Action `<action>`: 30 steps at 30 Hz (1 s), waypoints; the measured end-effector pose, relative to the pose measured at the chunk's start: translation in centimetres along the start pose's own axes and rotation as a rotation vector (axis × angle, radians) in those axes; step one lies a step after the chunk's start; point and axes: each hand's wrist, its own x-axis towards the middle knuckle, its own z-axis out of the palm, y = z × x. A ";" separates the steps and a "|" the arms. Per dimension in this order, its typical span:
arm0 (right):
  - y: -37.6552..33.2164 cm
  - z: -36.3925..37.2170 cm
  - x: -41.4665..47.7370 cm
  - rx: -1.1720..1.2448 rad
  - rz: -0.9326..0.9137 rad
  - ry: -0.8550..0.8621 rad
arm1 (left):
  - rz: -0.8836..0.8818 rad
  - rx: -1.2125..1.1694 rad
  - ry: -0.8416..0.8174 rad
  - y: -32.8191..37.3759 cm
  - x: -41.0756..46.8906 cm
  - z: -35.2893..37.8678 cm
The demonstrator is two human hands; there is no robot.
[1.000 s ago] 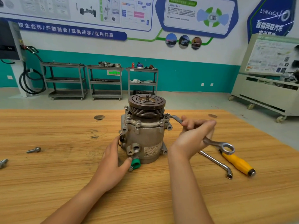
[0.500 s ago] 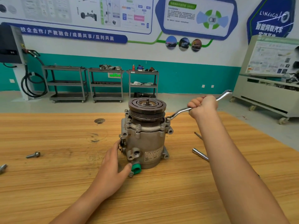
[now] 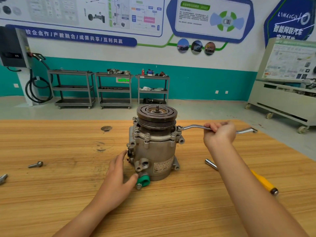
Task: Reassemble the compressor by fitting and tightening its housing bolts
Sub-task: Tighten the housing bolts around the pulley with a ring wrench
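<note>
Gripping a wrench (image 3: 193, 127) on a housing bolt (image 3: 179, 128) with right hand (image 3: 219, 134) curled, bracing compressor (image 3: 153, 151) with left hand (image 3: 118, 177) flat. Likely unfinished: loose bolts (image 3: 35, 164) lower left.

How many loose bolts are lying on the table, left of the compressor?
2. One bolt lies far left of the compressor; the second bolt is at the picture's left edge, partly cut off. Others may be hidden.

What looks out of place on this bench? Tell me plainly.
A loose bolt and a second bolt at the picture's edge lie far left on the table, apart from the compressor. Otherwise nothing odd: it stands upright, left hand resting on it, right hand gripping the wrench.
</note>
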 end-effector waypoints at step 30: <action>-0.4 4.1 3.2 -0.112 0.258 -0.211 | -0.010 -0.014 -0.019 0.2 0.0 -0.2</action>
